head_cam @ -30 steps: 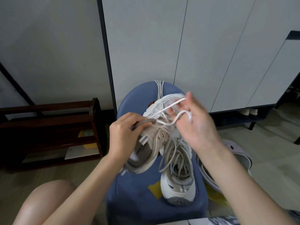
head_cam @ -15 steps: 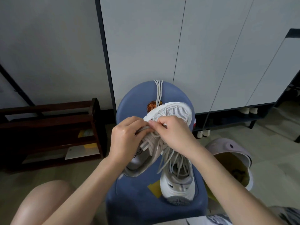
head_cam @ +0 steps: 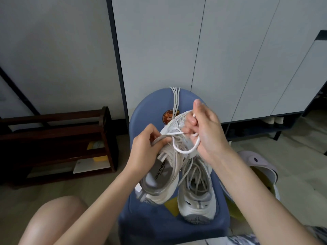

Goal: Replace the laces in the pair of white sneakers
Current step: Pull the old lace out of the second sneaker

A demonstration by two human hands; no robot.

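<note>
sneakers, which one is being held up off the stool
The left sneaker, its printed insole showing: the left hand grips its tongue. The other sneaker rests sole-down on the blue stool, old laces loose.

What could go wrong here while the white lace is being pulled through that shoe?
The white lace forms a slack loop right above the loose grey laces on the second sneaker, so the two could tangle. The held sneaker is gripped only near its tongue by the left hand, so a hard tug from the right hand might twist it loose.
</note>
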